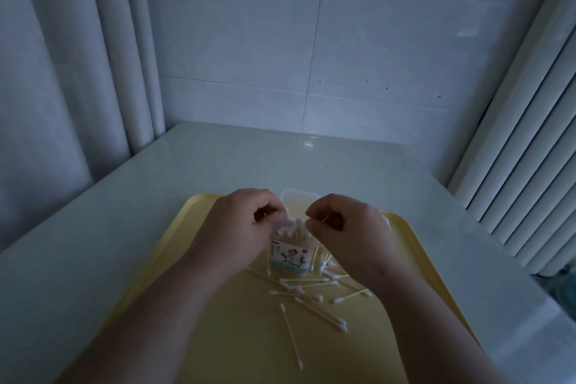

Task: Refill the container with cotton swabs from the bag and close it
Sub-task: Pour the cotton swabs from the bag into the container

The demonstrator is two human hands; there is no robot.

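Note:
A clear container (291,257) with a printed label stands upright on the yellow tray (237,340), full of cotton swabs whose white tips show at its open top. My left hand (240,224) curls against the container's upper left side. My right hand (346,227) hovers at its upper right, fingers pinched, apparently on thin swab sticks. Several loose cotton swabs (314,293) lie scattered on the tray in front and to the right. A pale lid-like piece (300,196) lies behind the hands. The bag is hidden or not distinguishable.
The tray rests on a pale glossy table (93,227) that runs to a tiled wall. A curtain hangs at the left and a ribbed white radiator (530,165) stands at the right. The scene is dim.

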